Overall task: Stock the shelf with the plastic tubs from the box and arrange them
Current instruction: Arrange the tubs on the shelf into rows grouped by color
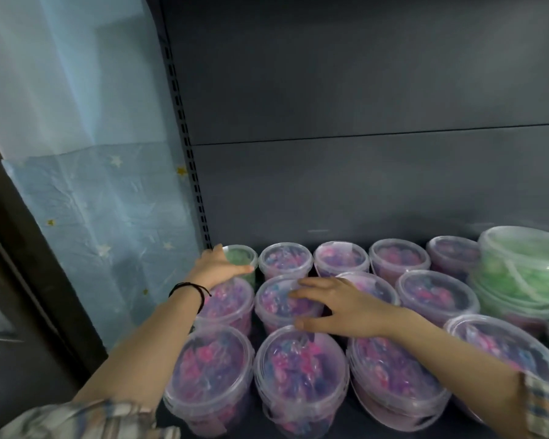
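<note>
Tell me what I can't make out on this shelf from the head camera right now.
- Source box: out of frame.
- Green tub at back left: partly covered by the left hand.
- Grip of the right hand on the pink tub: unclear.
- Green tubs at right: cut by frame edge.
- Tub contents: blurred.

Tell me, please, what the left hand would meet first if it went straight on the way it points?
Probably the green-filled tub in the back corner: the left hand already rests against it, fingers over its lid.
</note>
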### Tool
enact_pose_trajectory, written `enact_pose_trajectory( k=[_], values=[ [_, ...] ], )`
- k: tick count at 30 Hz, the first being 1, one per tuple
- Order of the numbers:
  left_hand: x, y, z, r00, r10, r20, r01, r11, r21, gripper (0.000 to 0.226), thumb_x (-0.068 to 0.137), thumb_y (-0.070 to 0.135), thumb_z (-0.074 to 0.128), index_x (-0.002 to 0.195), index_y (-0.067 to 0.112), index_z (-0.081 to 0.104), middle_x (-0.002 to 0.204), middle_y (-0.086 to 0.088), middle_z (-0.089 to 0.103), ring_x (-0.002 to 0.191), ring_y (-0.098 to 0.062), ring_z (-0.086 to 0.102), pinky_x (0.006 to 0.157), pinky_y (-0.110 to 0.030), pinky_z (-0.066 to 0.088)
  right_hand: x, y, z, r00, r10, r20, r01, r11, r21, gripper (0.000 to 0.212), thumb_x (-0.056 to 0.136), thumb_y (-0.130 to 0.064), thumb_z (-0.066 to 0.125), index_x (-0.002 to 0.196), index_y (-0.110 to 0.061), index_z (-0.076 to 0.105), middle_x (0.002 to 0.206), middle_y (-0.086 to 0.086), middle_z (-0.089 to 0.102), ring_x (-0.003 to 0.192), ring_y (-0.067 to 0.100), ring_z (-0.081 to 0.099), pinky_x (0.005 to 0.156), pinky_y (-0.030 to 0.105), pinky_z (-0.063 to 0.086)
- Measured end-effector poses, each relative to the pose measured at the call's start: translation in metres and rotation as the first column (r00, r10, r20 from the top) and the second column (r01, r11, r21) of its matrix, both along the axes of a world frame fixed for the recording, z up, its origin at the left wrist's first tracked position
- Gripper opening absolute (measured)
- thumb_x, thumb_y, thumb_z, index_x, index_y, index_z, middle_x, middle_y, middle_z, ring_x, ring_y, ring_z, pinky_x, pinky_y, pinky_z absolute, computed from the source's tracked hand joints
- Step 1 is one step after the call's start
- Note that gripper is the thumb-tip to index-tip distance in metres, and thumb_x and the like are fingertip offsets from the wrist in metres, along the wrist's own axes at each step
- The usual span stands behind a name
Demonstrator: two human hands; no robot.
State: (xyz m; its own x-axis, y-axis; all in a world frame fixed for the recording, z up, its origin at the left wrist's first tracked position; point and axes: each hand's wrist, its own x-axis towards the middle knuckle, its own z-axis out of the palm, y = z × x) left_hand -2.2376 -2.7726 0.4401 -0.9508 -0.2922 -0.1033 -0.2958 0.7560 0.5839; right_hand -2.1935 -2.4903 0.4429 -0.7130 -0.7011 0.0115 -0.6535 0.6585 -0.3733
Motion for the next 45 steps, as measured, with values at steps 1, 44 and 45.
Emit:
enact_pose_trajectory(
  k=[1,44,45],
  values=[
    [-0.006,-0.003,-0.003,1.0,0.006,0.008,-0.007,1.0,0.031,0.135,0.033,0.086,0.072,0.144,0.017,0.038,0.148,-0.009,0.039,0.132,-0.027,0.042,0.108,-0.042,0.039,0.0,0.001,0.0,1.0,-0.002,0.004,0.002,1.0,-0.002,0.062,0.086,-0.065,0.052,0.143,-0.045,0.037,0.158,-0.014,0.022,0.145,0.009,0.017,0.112,0.023,0.007],
    [0.123,0.513,0.093,0.716,-0.075,-0.694,0.576,0.624,0.528,0.082,0.063,0.07,0.071,0.133,0.042,0.039,0.133,0.01,0.054,0.119,0.002,0.053,0.098,-0.02,0.043,0.081,0.406,0.096,0.945,-0.26,0.198,0.295,0.419,-0.859,0.095,0.057,-0.042,0.086,0.139,-0.032,0.04,0.132,-0.008,0.059,0.119,0.005,0.057,0.104,0.036,0.046],
    [0.119,0.521,0.093,0.72,-0.084,-0.689,0.572,0.634,0.52,0.077,0.068,0.07,0.068,0.133,0.04,0.04,0.135,0.01,0.053,0.12,0.001,0.052,0.101,-0.023,0.043,0.078,0.419,0.101,0.938,-0.284,0.197,0.3,0.384,-0.873,0.096,0.057,-0.044,0.086,0.14,-0.031,0.04,0.132,-0.008,0.059,0.119,0.006,0.057,0.103,0.035,0.047]
  ],
)
